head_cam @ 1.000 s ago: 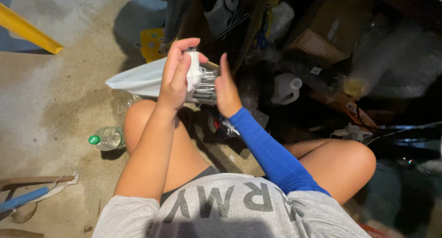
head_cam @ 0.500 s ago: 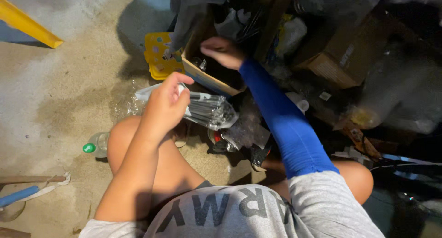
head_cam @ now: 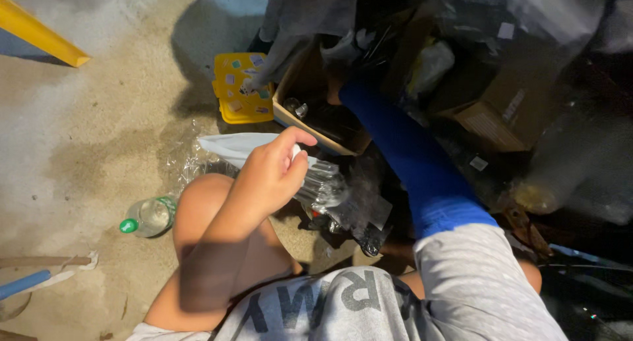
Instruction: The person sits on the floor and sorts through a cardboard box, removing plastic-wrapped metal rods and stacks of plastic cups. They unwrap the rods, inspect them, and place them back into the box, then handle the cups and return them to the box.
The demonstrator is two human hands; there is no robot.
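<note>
Currently the left hand (head_cam: 267, 176) is closing its grip on a clear plastic bag of metal parts (head_cam: 323, 186) above the knee. The right hand is reaching into the cardboard box (head_cam: 290, 113) on the floor, its grip hidden; cannot tell.

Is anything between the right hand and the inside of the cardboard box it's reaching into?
Nothing visible blocks it. The right arm in the blue sleeve already reaches over the cardboard box rim, with the hand itself hidden in the dark interior. The left hand holds a clear plastic bag of metal parts nearer the knees, clear of that path.
</note>
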